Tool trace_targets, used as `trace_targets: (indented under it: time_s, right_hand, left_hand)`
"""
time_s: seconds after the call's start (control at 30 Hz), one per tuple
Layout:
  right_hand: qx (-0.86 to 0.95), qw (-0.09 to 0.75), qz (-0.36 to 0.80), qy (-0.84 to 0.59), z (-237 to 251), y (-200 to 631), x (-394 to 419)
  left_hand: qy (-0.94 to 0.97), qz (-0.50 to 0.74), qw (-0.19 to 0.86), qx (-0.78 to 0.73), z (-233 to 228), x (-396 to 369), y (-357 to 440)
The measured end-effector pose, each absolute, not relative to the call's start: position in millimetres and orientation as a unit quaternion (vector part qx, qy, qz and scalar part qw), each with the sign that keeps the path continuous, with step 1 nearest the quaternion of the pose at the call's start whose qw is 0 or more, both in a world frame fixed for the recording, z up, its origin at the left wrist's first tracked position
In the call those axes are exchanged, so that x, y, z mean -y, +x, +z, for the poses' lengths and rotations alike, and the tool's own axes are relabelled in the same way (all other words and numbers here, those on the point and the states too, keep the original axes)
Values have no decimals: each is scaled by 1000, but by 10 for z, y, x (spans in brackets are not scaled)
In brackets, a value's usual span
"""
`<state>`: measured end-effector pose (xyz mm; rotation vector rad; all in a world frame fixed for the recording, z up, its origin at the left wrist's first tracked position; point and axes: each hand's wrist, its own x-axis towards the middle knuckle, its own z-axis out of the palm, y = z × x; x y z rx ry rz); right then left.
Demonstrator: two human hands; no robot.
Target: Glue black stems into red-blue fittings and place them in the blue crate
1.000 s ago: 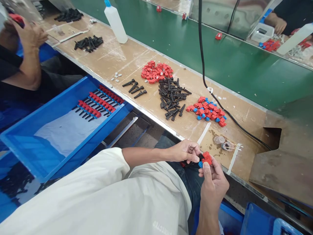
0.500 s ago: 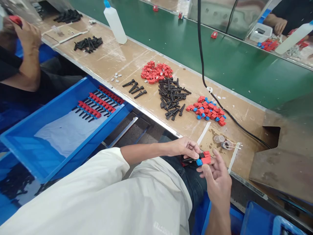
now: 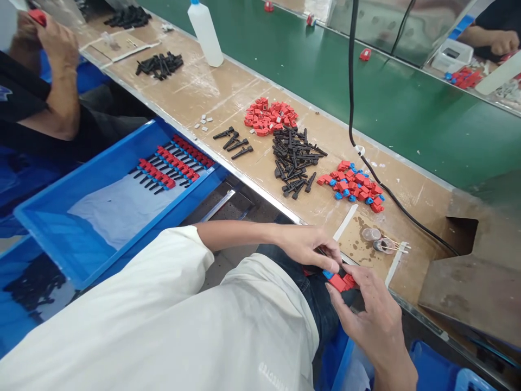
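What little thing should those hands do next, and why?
Perhaps the right hand should gently press the red-and-blue piece, because it has the red end between thumb and fingers while the left hand holds near the blue part.

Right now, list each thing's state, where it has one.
Left hand: closed on red-blue-black piece
Right hand: pinching its red end
White bottle: upright, capped
Blue tray: open, partly filled
Darker cup: uncovered, sticks projecting
Red pile: loosely heaped
Central black pile: loosely heaped
Red-and-blue pile: loosely heaped
Black cable: hanging loose
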<state>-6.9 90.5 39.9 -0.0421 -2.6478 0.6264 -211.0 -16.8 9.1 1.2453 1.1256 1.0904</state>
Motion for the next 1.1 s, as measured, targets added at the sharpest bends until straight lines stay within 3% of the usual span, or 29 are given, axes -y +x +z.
trace_targets:
  time_s: [0.13, 0.27, 0.47, 0.83, 0.93, 1.1]
  right_hand:
    - [959, 231, 163, -22, 423, -92, -936]
    - [965, 240, 108, -16, 434, -94, -939]
    - [964, 266, 18, 24, 481, -81, -880]
    - [960, 276, 18, 50, 500, -83, -793]
    - [962, 243, 125, 2, 444, -15, -821]
    - [731, 108, 642, -202, 358, 104, -788]
  left_hand:
    - [692, 398, 301, -522, 204, 251, -2107]
    - [758, 306, 193, -543, 233, 259, -2061]
    - [777, 325, 186, -506, 276, 304, -2013]
    - [730, 405, 291, -466, 215, 362, -2017]
    - [699, 434, 314, -474, 246, 377, -2063]
    - [528, 590, 404, -457, 294, 343, -2007]
